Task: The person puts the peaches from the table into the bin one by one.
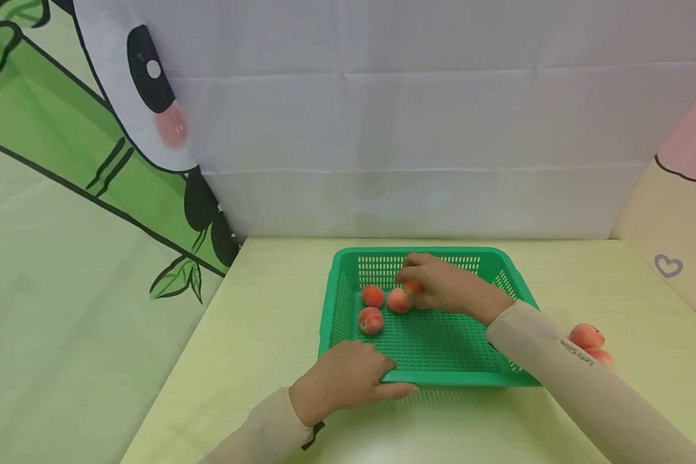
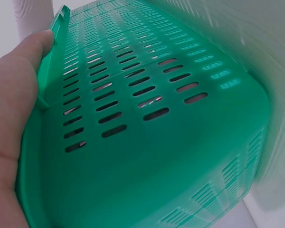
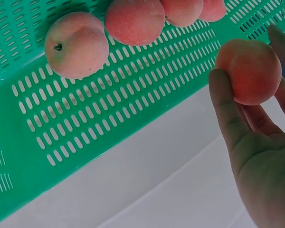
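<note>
A green plastic basket [image 1: 441,378] with slotted walls stands on the table. My left hand [image 1: 348,377] grips its near rim toward the left corner; the left wrist view shows the thumb [image 2: 35,45] over the rim. Inside the basket, my right hand [image 1: 446,283] holds a peach [image 3: 249,71] between thumb and fingers, above the basket floor. Several other peaches lie in the basket's left and back part, among them one peach [image 1: 373,296] at the back left and another peach [image 1: 371,320] nearer me. One more is partly hidden under the right hand.
Right of the basket, two peaches [image 1: 587,336] lie on the pale yellow table [image 1: 255,309], partly covered by the right sleeve [image 1: 557,354]. A white cloth [image 1: 412,129] hangs behind the table, and a printed cloth [image 1: 64,258] hangs on the left.
</note>
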Action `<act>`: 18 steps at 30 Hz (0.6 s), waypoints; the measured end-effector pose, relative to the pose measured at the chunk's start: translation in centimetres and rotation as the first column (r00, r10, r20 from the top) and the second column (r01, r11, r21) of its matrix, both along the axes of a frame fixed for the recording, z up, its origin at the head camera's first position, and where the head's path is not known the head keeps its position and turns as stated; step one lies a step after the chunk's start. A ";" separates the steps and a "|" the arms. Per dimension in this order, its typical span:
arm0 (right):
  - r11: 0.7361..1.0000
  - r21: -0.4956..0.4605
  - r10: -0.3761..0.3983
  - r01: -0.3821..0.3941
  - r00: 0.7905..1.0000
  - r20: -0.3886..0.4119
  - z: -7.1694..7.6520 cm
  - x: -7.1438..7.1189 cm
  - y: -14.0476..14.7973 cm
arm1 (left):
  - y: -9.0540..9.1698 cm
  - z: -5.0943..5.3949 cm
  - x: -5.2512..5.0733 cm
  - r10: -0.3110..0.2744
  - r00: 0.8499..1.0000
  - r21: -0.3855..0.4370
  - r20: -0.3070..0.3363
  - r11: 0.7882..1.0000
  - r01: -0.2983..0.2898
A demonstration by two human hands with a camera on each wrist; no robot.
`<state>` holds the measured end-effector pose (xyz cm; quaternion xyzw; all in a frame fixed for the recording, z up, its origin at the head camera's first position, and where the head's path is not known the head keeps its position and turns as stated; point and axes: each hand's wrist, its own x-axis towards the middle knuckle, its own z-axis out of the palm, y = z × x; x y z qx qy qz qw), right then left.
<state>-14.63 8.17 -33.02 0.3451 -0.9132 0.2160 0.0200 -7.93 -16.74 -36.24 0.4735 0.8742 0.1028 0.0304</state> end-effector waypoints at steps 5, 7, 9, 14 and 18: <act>1.000 0.004 -0.003 0.003 1.000 0.013 0.0 -0.1 -0.2 | 0.0 0.0 0.0 -0.005 1.000 0.003 -0.008 1.000 0.005; 1.000 0.009 -0.004 0.003 1.000 0.021 -0.1 -0.2 -0.3 | 0.0 0.0 0.0 -0.006 1.000 0.004 -0.013 1.000 0.006; 1.000 0.012 -0.006 0.006 1.000 0.028 -0.1 -0.3 -0.3 | 0.0 0.0 0.1 -0.006 1.000 0.003 -0.018 1.000 0.006; 1.000 0.001 -0.013 0.013 0.998 0.063 -0.1 -0.3 -0.5 | 0.0 0.0 0.1 -0.008 0.999 0.000 -0.032 1.000 0.008; 1.000 0.005 -0.013 0.012 0.996 0.090 -0.2 -0.3 -0.7 | 0.0 -0.1 0.0 -0.012 0.999 0.003 -0.045 1.000 0.012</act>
